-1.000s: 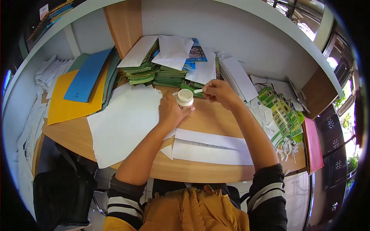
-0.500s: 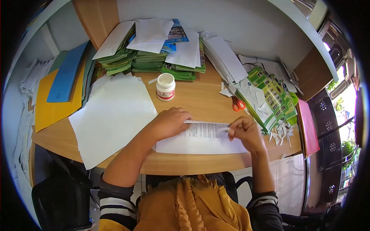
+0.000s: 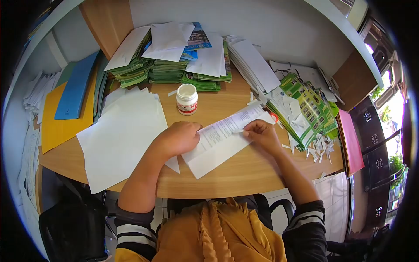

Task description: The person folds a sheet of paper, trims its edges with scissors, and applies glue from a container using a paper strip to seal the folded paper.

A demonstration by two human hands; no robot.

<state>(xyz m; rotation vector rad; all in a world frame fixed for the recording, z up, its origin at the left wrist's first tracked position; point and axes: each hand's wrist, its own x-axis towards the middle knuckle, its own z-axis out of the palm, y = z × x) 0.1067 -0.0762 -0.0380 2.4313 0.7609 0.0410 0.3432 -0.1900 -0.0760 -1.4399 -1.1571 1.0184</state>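
Observation:
A printed sheet of white paper point(image 3: 227, 142), folded into a long strip, lies slanted on the desk, its far end up to the right. My left hand point(image 3: 182, 137) is closed at its left end, fingers curled against the edge. Above the middle of the strip, my right hand point(image 3: 262, 134) pinches a small white piece point(image 3: 238, 131) that looks like paper. Behind my left hand stands an open white jar point(image 3: 187, 107) with a red label. The strip's far end partly covers the red-handled scissors point(image 3: 274, 117).
Loose white sheets point(image 3: 122, 131) spread on the left, beside blue point(image 3: 77, 89) and yellow folders. Green booklets point(image 3: 168, 72) and white envelopes are stacked at the back. To the right lie more green printed sheets point(image 3: 310, 105), paper scraps point(image 3: 321, 148) and a pink folder point(image 3: 350, 142).
The folded paper has turned from level to slanted, its right end swinging away towards the scissors. My right hand has moved left and slightly up; my left hand has shifted slightly left and nearer me.

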